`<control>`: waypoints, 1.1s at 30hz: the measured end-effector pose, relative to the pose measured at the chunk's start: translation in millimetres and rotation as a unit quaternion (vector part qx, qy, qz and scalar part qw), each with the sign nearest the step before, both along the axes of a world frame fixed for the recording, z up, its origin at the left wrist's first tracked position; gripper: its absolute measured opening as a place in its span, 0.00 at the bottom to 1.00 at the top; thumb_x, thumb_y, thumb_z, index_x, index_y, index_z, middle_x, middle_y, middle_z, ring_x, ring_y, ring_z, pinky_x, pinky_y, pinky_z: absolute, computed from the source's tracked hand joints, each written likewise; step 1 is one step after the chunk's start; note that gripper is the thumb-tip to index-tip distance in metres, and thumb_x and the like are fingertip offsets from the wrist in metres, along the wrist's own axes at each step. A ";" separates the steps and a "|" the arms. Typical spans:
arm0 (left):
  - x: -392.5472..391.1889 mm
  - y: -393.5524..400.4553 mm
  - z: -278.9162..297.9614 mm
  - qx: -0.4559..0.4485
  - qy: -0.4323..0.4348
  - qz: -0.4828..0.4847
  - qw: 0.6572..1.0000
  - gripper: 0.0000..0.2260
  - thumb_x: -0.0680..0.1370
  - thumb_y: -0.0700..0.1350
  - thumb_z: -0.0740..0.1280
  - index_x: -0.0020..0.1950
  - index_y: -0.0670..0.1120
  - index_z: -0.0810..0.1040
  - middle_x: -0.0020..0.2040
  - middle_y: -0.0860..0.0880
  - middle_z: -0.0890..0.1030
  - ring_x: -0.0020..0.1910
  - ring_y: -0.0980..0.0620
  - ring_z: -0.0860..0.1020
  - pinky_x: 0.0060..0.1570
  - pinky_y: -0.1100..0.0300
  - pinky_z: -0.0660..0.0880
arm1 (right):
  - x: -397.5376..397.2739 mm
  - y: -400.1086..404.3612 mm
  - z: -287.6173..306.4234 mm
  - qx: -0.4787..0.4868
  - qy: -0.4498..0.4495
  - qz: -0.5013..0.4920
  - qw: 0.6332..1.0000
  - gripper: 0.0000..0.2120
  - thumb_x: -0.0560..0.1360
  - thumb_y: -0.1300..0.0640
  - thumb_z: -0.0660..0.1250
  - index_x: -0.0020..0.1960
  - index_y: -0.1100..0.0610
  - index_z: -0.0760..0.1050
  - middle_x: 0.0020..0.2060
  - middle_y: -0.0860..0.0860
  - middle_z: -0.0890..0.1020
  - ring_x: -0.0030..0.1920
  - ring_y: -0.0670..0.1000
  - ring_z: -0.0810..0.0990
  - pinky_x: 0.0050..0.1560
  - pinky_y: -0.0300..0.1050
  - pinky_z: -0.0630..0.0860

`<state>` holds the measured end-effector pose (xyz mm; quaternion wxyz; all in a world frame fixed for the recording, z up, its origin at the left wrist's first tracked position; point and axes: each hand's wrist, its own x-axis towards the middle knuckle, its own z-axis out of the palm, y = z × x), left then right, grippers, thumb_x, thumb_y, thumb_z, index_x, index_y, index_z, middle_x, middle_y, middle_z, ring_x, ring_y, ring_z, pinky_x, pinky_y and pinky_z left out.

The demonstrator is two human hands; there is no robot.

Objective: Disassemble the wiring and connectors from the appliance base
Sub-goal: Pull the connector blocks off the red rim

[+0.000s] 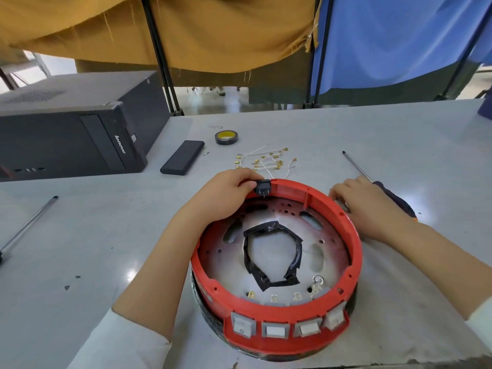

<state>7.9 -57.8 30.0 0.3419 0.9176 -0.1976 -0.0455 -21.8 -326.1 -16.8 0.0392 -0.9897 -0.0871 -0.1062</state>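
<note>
Two hands at far rim of red base [277, 319]: left hand [226, 194] pinched black connector [263, 187], prongs pointing down; right hand [368, 206], fingers loosely curled, steadied right wall.

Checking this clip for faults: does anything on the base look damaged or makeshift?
Yes: the black tape round the centre opening of the red appliance base is crumpled and uneven, a makeshift look. The metal plate shows brownish discolouration.

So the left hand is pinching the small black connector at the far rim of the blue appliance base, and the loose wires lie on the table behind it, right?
Not quite: the appliance base is red, not blue, as the head view shows. The rest holds: the left hand pinches the small black connector at the far rim, and the loose wires lie on the table behind it.
</note>
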 end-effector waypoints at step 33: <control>11.1 0.2 -6.8 -0.009 0.023 0.055 0.998 0.13 0.82 0.45 0.56 0.46 0.43 0.77 0.36 0.52 0.74 0.38 0.52 0.70 0.42 0.57 0.67 | 38.7 112.1 23.4 -0.042 -0.047 0.179 0.982 0.15 0.77 0.45 0.58 0.57 0.56 0.65 0.52 0.53 0.77 0.49 0.57 0.77 0.39 0.49 0.71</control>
